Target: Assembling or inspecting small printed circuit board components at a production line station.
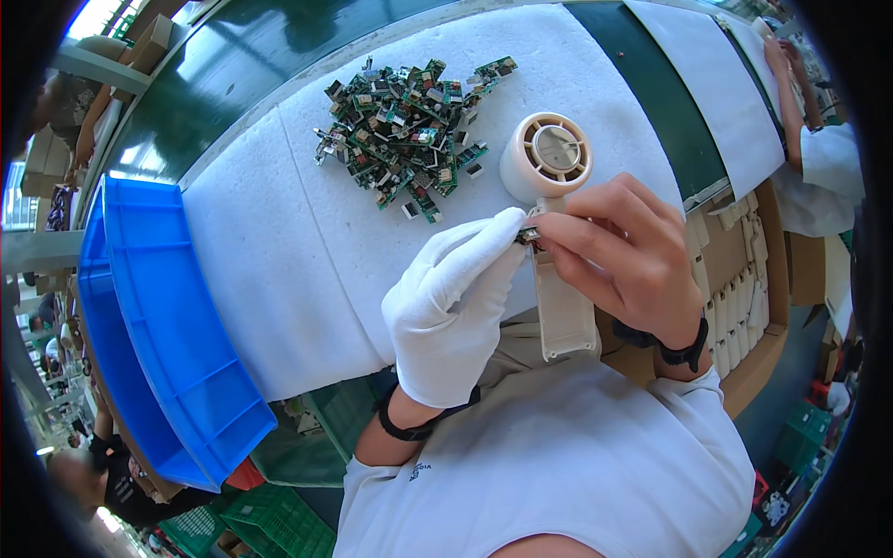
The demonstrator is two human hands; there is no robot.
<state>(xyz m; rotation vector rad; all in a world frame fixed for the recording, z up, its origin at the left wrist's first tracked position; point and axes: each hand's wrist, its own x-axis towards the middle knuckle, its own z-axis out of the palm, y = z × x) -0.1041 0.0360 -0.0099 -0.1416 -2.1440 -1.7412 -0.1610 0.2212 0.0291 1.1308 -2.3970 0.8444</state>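
Near the table's front edge, a cream handheld fan has its round head away from me. Its handle shell is open and points toward my body. Over the top of the handle, my left hand, in a white glove, pinches a small green circuit board. My bare right hand is closed from the other side, thumb and index finger meeting at the same board. Its palm side and lower fingers partly cover the handle, so any grip on the fan is hidden. Beyond them lies a heap of similar circuit boards.
White foam sheets cover the green table. A blue plastic bin stands at the left. A cardboard box with rows of cream shells is at the right. Green crates sit low left. Other people work on both sides.
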